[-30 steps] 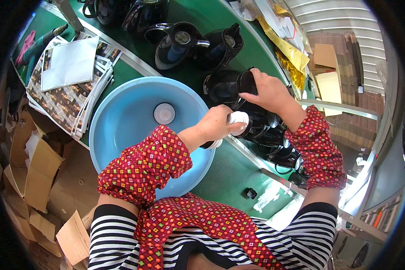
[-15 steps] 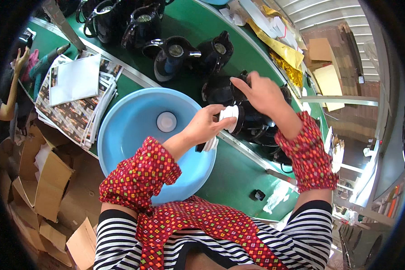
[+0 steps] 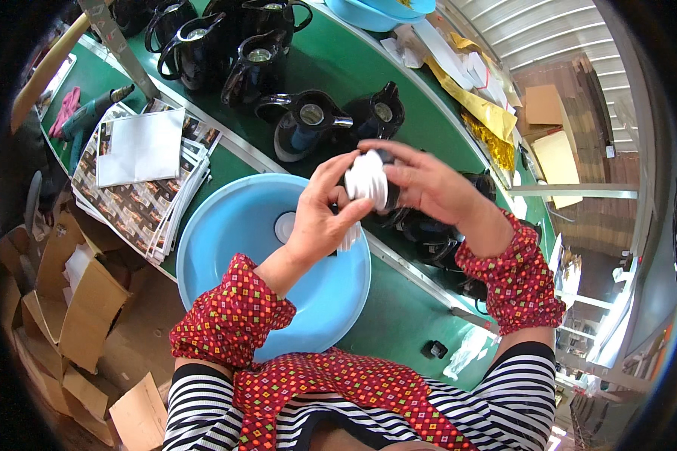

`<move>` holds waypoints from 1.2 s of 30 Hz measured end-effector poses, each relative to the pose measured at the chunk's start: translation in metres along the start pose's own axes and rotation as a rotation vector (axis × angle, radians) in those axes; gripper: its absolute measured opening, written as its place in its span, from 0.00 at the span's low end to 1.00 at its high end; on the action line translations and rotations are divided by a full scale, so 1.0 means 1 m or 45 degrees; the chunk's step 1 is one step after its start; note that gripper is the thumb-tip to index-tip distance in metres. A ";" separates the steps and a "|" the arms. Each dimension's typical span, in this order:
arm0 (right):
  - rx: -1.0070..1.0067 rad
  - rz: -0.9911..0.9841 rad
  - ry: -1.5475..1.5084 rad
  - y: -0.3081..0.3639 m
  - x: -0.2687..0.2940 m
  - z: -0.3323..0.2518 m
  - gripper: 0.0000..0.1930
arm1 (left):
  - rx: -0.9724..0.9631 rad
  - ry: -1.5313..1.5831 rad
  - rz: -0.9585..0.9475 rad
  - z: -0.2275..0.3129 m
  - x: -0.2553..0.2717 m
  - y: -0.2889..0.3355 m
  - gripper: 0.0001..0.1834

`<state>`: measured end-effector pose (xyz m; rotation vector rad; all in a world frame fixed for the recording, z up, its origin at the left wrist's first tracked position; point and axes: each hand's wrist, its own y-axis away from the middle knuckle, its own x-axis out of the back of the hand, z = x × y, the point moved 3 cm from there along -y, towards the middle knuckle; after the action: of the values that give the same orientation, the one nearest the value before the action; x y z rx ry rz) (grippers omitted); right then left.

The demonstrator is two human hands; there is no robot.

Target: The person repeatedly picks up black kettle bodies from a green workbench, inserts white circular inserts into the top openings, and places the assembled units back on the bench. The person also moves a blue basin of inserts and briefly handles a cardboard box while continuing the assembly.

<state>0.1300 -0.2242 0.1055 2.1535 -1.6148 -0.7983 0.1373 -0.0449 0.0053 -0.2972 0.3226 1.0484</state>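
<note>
A white ribbed screw stopper (image 3: 365, 180) with a black end is between my two hands, above the far right rim of the light blue basin (image 3: 197, 259). My left hand (image 3: 320, 218) is closed round the white side. My right hand (image 3: 432, 188), slightly blurred, grips the black end. A second white ribbed piece (image 3: 349, 239) shows below my left fingers, mostly hidden. Inside the basin lies a white round piece (image 3: 283, 225), partly covered by my left hand. Black jugs with open silvery mouths stand beyond, the nearest being a handled jug (image 3: 301, 128) and a spouted jug (image 3: 380, 113).
More black jugs (image 3: 429, 233) are beneath and beside my right forearm. Printed sheets (image 3: 132, 192) are stacked left of the basin, near a teal heat gun (image 3: 90, 116). A small black part (image 3: 434, 349) lies on the green table (image 3: 387, 316). Open cardboard boxes (image 3: 90, 308) fill the lower left.
My right hand has come left from the jugs to the stopper. My left hand has shifted slightly left, and the view has moved a little. The other person's hand at far left is gone from view.
</note>
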 end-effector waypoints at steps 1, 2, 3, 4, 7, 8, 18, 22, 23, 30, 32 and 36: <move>0.073 0.135 0.249 -0.004 0.011 -0.013 0.30 | 0.213 0.204 0.009 -0.003 0.001 0.002 0.34; 0.236 0.253 0.709 -0.013 0.023 -0.030 0.34 | 0.319 0.281 0.141 -0.002 0.004 0.002 0.30; 0.353 0.312 0.988 -0.021 0.041 -0.040 0.35 | 0.585 0.544 0.153 -0.011 0.012 0.006 0.30; 0.471 0.375 1.267 -0.027 0.058 -0.048 0.37 | 0.851 0.808 0.155 -0.021 0.018 0.012 0.30; 0.594 0.506 1.775 -0.047 0.087 -0.061 0.40 | 1.280 0.885 0.270 -0.046 0.024 0.054 0.29; 0.545 0.485 1.827 -0.054 0.091 -0.061 0.41 | 1.367 0.845 0.292 -0.051 0.025 0.070 0.28; 0.445 0.259 2.297 -0.072 0.088 -0.065 0.38 | 1.896 0.830 -0.147 -0.072 0.022 0.180 0.19; -0.052 0.716 2.206 -0.082 0.083 -0.080 0.40 | 1.906 0.852 -0.306 -0.070 0.023 0.189 0.20; 0.003 0.730 2.253 -0.082 0.085 -0.081 0.41 | 1.909 0.877 -0.327 -0.070 0.024 0.191 0.20; -0.297 0.702 2.284 -0.081 0.103 -0.072 0.53 | 1.824 0.880 -0.216 -0.067 0.035 0.178 0.22; -0.356 0.825 2.337 -0.083 0.090 -0.079 0.50 | 1.808 0.913 -0.173 -0.067 0.037 0.176 0.20; -0.064 0.463 2.216 -0.079 0.085 -0.064 0.42 | 1.775 0.977 -0.096 -0.068 0.045 0.174 0.17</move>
<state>0.2464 -0.2854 0.0913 1.3829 -0.8003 0.9569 -0.0035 0.0453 -0.0898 0.5762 1.6019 0.3977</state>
